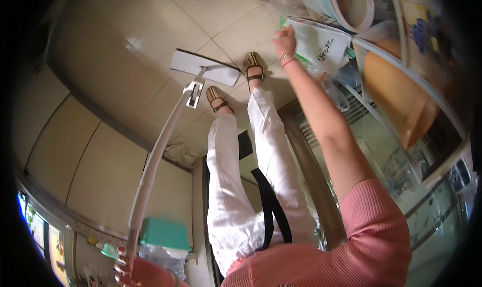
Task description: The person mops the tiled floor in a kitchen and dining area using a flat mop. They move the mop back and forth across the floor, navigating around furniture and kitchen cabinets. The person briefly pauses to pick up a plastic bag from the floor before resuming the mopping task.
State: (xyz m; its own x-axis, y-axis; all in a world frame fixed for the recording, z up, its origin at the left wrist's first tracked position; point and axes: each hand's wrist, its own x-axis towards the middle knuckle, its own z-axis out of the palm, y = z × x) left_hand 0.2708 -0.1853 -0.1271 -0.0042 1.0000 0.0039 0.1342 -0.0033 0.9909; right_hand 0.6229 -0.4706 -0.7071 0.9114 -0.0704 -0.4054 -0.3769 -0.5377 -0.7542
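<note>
White mop point(161, 145), gripped in left hand point(143, 273), slants left of right hand point(285, 42), hold unclear.

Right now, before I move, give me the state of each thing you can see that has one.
Left hand: closed around the mop handle
Right hand: beside the white packet, contact unclear
Mop handle: tilted, joined to its head
Mop head: down at the floor
White packet: open or sealed, cannot tell
Striped shoes: worn
Cabinet doors: shut
Black strap: hanging loose
</note>
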